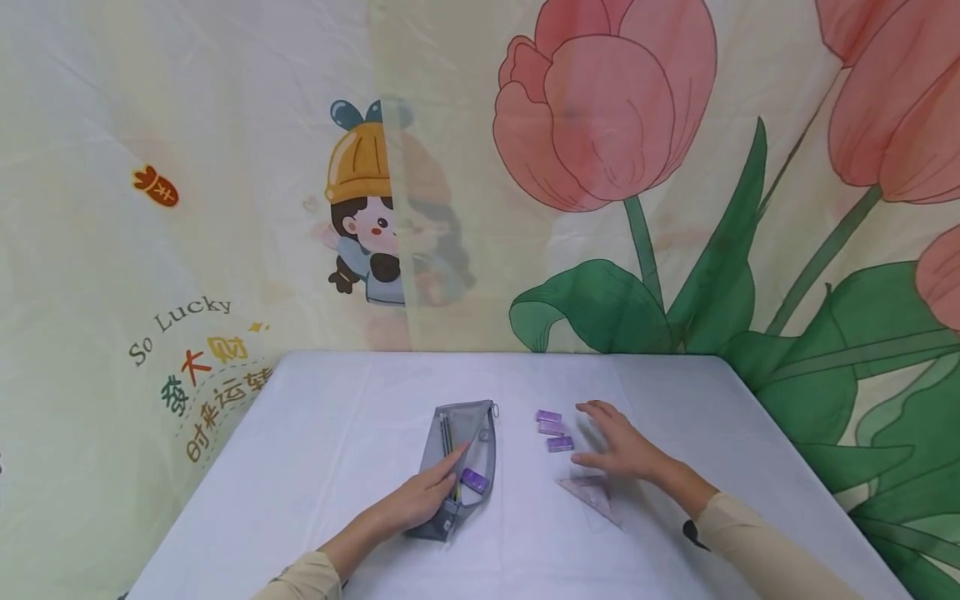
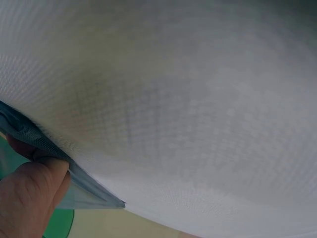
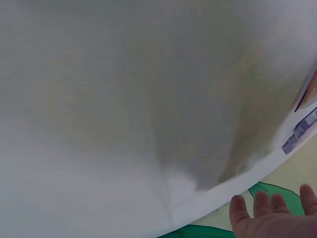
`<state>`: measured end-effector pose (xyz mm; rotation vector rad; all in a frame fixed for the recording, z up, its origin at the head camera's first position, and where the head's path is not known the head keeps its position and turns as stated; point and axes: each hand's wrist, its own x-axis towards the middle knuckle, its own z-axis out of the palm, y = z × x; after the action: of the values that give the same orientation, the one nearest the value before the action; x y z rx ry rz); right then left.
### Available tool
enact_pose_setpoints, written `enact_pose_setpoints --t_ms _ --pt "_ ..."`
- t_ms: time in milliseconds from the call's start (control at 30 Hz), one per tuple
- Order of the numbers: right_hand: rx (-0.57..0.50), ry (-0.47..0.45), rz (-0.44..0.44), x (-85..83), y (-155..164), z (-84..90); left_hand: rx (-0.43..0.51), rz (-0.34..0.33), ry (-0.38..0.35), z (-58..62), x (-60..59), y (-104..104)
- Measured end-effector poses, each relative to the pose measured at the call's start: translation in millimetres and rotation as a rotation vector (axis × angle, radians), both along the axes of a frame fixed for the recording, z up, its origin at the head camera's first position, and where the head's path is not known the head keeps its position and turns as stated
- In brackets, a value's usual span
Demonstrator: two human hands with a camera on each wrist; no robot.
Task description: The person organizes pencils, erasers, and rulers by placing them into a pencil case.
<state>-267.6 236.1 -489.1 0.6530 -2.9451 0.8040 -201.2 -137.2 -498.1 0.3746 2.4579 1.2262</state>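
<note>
A grey mesh pencil pouch (image 1: 459, 454) lies on the white table (image 1: 330, 417), with pencils and one purple eraser (image 1: 475, 480) inside. My left hand (image 1: 427, 493) lies on the pouch, fingers stretched along its opening. In the left wrist view the thumb (image 2: 29, 198) and a finger pinch the pouch's edge (image 2: 74, 178). Three purple erasers (image 1: 552, 429) sit in a short row right of the pouch. My right hand (image 1: 617, 446) is beside them, open with fingers spread, holding nothing. In the right wrist view the right hand (image 3: 272, 218) and the erasers (image 3: 299, 131) show.
A clear triangle ruler (image 1: 592, 496) lies on the table just under my right wrist. A printed cloth backdrop (image 1: 600, 208) with tulips and a cartoon figure hangs directly behind the table's far edge.
</note>
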Motion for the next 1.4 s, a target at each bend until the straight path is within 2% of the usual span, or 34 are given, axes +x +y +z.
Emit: enact_pose_setpoints --t_ms 133,267,400,633,1033,1400 --pt "-0.106 -0.16 -0.034 -4.3 -4.6 1.7 -0.004 -0.001 -0.006 2.6 0.9 1.6" --pt "-0.145 -0.213 -0.05 -8.2 -9.8 1.2 -0.006 0.007 -0.013 4.9 2.8 2.5" --pt "-0.142 -0.212 -0.022 -12.2 -13.2 -4.4 -0.014 0.004 0.0 5.9 3.5 2.8" --pt "-0.101 -0.138 0.027 -14.6 -16.9 -13.2 -0.021 -0.021 0.002 5.5 3.0 3.8" --pt "-0.064 -0.162 -0.06 -12.7 -26.1 -10.8 -0.026 -0.019 0.018 3.3 0.3 3.5" --pt "-0.102 -0.155 -0.131 -4.2 -39.7 -3.3 0.014 -0.011 -0.025 2.8 1.8 0.6"
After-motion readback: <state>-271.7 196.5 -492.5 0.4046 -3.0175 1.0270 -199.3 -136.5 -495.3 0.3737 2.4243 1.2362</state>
